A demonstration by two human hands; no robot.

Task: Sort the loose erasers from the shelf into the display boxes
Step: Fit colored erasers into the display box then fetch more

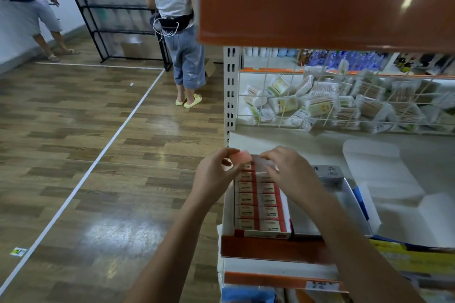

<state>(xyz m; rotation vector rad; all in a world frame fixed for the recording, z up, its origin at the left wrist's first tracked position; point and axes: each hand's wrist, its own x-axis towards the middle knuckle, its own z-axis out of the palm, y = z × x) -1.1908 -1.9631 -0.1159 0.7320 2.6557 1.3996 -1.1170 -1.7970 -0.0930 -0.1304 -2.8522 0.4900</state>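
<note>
A red and white display box (288, 214) stands on the shelf, holding two rows of several red-banded erasers (257, 200). My left hand (216, 174) pinches a pink eraser (242, 156) just above the box's far end. Beside it my right hand (288, 172) hovers over the far right of the box with fingers curled; whether it holds anything is unclear. A second, grey display box (344, 194) sits to the right, its inside mostly hidden by my right forearm.
The white shelf (320, 147) has an orange front edge (270, 248). White flat cardboard (384, 174) lies on the right. A wire basket of cotton swab packs (332, 103) stands behind. An orange shelf (320, 0) hangs overhead. Two people stand on the wooden floor to the left.
</note>
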